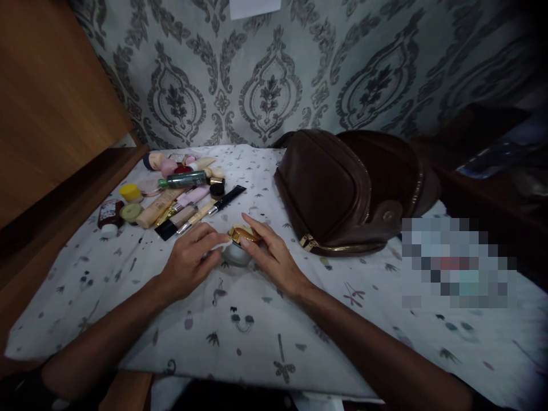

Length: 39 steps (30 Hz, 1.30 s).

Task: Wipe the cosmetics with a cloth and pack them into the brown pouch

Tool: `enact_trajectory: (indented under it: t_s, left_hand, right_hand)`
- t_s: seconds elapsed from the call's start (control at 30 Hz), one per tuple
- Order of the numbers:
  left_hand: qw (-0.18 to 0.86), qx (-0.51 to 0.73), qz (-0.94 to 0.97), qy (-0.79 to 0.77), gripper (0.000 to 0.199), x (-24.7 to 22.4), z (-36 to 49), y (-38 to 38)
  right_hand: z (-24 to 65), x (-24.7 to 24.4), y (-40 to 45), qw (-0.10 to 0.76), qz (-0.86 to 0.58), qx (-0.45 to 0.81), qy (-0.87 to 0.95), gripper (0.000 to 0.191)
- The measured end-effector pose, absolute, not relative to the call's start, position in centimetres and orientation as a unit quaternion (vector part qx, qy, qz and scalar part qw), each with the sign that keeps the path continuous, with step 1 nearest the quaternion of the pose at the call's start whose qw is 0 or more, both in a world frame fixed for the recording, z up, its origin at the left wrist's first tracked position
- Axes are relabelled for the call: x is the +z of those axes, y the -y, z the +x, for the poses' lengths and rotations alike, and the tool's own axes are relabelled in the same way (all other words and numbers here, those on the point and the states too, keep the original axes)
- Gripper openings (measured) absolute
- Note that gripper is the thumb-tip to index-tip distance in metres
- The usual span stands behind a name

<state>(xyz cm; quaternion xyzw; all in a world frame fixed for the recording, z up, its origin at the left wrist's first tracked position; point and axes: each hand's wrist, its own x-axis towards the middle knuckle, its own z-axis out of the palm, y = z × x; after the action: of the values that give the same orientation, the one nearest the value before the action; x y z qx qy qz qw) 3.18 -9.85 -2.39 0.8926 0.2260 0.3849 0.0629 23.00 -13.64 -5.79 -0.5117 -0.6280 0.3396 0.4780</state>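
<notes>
My left hand (190,260) is closed on a thin white wipe (220,245), whose edge touches a small shiny gold-and-amber item (243,234). My right hand (274,254) grips that item between thumb and fingers; its exact kind cannot be made out. Just below it is a round, pale, translucent container (236,255), partly hidden by my fingers. To the left, close to my left hand, lie several cosmetics, among them a black tube (228,199), a foundation bottle (159,208) and a dark green bottle (186,179).
A brown leather bag (323,188) with gold zips rests on the right of the patterned white cloth (265,325). Beyond it on the right is a pixelated patch. A wooden cabinet (55,103) rises at the left, and a patterned wall (269,85) stands behind.
</notes>
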Motion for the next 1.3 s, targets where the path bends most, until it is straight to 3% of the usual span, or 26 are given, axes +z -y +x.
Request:
enact_trajectory:
  t_s: [0.2,0.87,1.13,1.3]
  left_hand:
    - [0.084,0.360,0.904,-0.216,0.024,-2.9,2.9,9.7]
    - [0.089,0.370,0.900,-0.213,0.024,-3.0,2.9,9.7]
    - [0.080,0.379,0.901,-0.194,0.030,-3.1,3.0,9.9]
    - [0.064,0.357,0.915,-0.175,0.028,-3.2,3.1,9.8]
  right_hand:
    - [23.7,-5.9,13.2,0.487,-0.504,0.351,0.621,0.046]
    - [25.0,-4.8,12.7,0.469,-0.452,0.376,0.659,0.040]
    - [24.2,-3.9,13.6,0.435,-0.495,0.305,0.688,0.038]
    - [24.2,-4.4,13.3,0.456,-0.504,0.306,0.666,0.035]
